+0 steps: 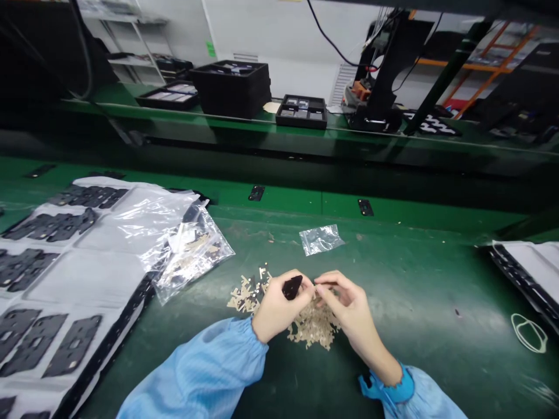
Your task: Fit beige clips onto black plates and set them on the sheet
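My left hand (276,307) is closed around a small black flat part (292,287), held up over the green bench. My right hand (349,311) meets it from the right, thumb and fingers pinched at the part's edge; what they grip is too small to name. Under both hands lies a pile of small tan pieces (305,323) scattered on the bench. Both arms wear light blue sleeves.
A white tray (56,279) with black flat parts fills the left, with clear plastic bags (183,244) lying over its corner. A small clear bag (321,238) lies beyond the hands. Another tray (530,273) sits at the right edge. Black trays (301,110) stand on the far shelf.
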### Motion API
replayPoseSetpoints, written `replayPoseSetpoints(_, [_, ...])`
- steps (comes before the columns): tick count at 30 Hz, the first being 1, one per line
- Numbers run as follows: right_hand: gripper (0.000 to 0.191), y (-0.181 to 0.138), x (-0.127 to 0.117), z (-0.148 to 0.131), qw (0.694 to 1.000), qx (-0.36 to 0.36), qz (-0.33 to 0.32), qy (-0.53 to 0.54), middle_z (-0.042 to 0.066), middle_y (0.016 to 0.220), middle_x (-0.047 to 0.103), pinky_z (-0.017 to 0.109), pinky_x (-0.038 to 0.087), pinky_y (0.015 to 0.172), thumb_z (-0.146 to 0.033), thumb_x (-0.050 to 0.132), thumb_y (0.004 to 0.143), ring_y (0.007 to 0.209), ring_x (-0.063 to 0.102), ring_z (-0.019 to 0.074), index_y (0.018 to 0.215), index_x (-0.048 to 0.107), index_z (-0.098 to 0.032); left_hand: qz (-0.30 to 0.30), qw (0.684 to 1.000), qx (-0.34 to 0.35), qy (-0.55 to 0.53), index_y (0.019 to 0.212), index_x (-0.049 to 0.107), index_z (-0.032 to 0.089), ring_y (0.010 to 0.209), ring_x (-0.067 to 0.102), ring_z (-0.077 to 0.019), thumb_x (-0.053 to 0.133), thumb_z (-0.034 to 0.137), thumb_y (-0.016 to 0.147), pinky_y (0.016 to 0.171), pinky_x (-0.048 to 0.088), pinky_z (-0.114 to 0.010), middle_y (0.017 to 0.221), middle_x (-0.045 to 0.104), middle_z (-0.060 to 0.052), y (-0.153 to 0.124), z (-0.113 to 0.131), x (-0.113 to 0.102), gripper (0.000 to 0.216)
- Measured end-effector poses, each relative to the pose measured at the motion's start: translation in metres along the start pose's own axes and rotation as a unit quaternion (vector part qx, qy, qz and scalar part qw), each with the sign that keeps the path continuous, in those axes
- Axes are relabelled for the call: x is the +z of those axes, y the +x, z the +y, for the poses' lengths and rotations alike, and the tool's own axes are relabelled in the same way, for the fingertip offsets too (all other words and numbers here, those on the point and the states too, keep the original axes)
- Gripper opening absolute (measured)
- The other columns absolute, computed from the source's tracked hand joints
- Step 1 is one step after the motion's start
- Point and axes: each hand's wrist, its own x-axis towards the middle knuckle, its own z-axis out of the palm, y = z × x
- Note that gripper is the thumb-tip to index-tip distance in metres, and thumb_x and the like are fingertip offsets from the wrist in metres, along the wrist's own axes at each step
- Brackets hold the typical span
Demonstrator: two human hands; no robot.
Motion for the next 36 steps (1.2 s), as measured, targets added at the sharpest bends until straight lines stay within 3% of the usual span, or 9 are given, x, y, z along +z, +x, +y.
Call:
replayPoseSetpoints(9, [0.011, -0.002, -0.002, -0.004, 0.999, -0.018, 0.030, 0.021, -0.001, 0.072, 0.058, 0.026, 0.052, 0.055, -0.028, 0.069, 0.076, 0.055, 0.059, 0.0113, 0.082, 0.066, -0.020, -0.002, 0.999, 0.024, 0.038, 0.068, 0.063, 0.017, 0.063, 0.054, -0.0131, 0.059, 0.022, 0.078, 0.060, 0.042, -0.023, 0.067, 0.059, 0.000, -0.003, 0.004, 0.000, 0.011])
replayPoseSetpoints(18, [0.006, -0.005, -0.001, -0.002, 0.999, -0.034, 0.002, -0.006, 0.000, 0.078, 0.055, 0.026, 0.053, 0.058, -0.025, 0.064, 0.080, 0.060, 0.061, 0.0124, 0.084, 0.063, -0.020, -0.007, 0.997, 0.045, 0.057, 0.070, 0.061, 0.016, 0.064, 0.054, -0.0132, 0.057, 0.019, 0.079, 0.061, 0.042, -0.023, 0.068, 0.057, -0.001, -0.005, 0.005, -0.002, 0.010])
replayPoseSetpoints(23, [0.005, -0.005, -0.004, -0.005, 0.992, -0.080, -0.020, -0.098, 0.002, 0.081, 0.055, 0.026, 0.051, 0.058, -0.021, 0.058, 0.084, 0.068, 0.059, 0.0144, 0.084, 0.063, -0.019, -0.011, 0.994, 0.074, 0.075, 0.070, 0.058, 0.016, 0.063, 0.052, -0.0122, 0.054, 0.016, 0.080, 0.060, 0.040, -0.023, 0.068, 0.055, 0.000, -0.006, 0.002, -0.001, 0.010])
replayPoseSetpoints(28, [0.010, -0.003, -0.007, -0.012, 0.962, -0.160, -0.026, -0.220, 0.004, 0.082, 0.058, 0.026, 0.046, 0.060, -0.015, 0.056, 0.085, 0.073, 0.057, 0.0154, 0.083, 0.065, -0.019, 0.002, 0.990, 0.106, 0.094, 0.070, 0.058, 0.016, 0.060, 0.050, -0.0109, 0.055, 0.010, 0.076, 0.057, 0.039, -0.023, 0.068, 0.054, 0.000, -0.007, -0.001, -0.001, 0.010])
replayPoseSetpoints(36, [0.015, -0.007, -0.009, -0.007, 0.933, -0.206, -0.075, -0.284, 0.005, 0.083, 0.057, 0.027, 0.043, 0.064, -0.012, 0.049, 0.088, 0.074, 0.056, 0.0156, 0.093, 0.062, -0.018, 0.005, 0.988, 0.108, 0.107, 0.066, 0.058, 0.015, 0.060, 0.050, -0.0105, 0.054, 0.007, 0.074, 0.057, 0.038, -0.022, 0.065, 0.052, 0.001, -0.009, -0.002, 0.002, 0.013])
